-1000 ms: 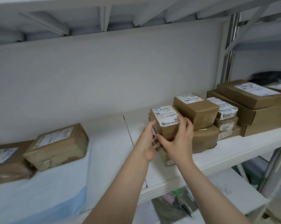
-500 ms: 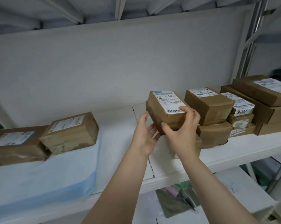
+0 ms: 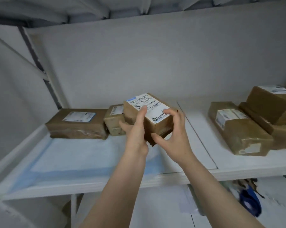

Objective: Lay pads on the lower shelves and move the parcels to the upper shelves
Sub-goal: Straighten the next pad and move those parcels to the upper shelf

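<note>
Gripping parcel with left hand and right hand, fingers curled round; keep level, set onto pad below the hands, snug beside small box to their left.

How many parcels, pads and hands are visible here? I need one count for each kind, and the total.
Parcels: 6 (held parcel; two left parcels; three right parcels, one cut off by the edge)
Blue pad: 1
Hands: 2 (left hand, right hand)
Total: 9
</note>
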